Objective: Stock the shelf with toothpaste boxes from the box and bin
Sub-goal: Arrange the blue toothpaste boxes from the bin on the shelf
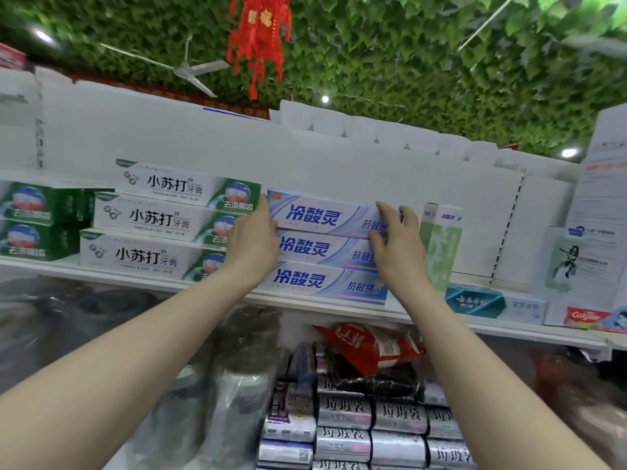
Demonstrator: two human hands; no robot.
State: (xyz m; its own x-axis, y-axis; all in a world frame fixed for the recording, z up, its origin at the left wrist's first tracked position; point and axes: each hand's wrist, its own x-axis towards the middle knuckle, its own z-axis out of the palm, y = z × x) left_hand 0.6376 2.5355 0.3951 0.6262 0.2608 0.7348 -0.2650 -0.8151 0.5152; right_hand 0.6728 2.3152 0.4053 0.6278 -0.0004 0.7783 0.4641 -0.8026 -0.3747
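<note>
While both hands press its ends, the top blue box [322,215] sits on two like boxes [319,266] on the shelf [441,325]. The left hand [252,239] lies flat at nine o'clock, the right hand [395,244] curls over the three o'clock end. Green-white boxes [152,220] stack at nine o'clock; an upright green box [441,245] stands at three.

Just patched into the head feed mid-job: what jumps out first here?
Both hands sit on the top blue-and-white toothpaste box of a three-high stack at the shelf's middle, the left hand at its left end and the right hand near its right end. Left of it stands a three-high stack of green-and-white toothpaste boxes. Overhead, a red hanging ornament dangles from a leaf-covered ceiling.
</note>
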